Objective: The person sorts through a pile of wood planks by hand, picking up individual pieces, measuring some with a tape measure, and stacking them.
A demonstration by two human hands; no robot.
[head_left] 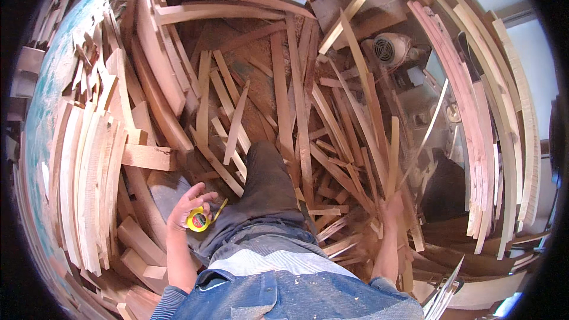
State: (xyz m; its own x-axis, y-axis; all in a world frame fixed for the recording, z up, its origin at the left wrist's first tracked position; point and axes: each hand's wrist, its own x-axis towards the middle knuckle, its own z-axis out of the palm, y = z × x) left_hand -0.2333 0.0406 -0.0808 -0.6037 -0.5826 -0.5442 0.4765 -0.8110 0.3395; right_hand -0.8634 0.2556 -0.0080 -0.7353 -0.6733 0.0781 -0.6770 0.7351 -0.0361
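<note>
My left hand (191, 202) is closed around a yellow tape measure (198, 220), some fingers stretched out past it. A short length of yellow blade (220, 207) sticks out of the case. On the other side, my right hand (391, 208) is slightly blurred and wraps the lower end of a narrow wooden strip (394, 148). That strip rises away from me, among loose strips and offcuts (332, 166). My dark-trousered leg (269, 178) stands between the hands, amid the scattered wood.
Stacked pale boards (86, 184) stand at the left beside a wood block (147, 157). Long planks (474, 142) lean at the right. A dusty motor with a round vent (385, 49) sits far right. Sawdust (252, 83) and crossed strips cover the floor ahead.
</note>
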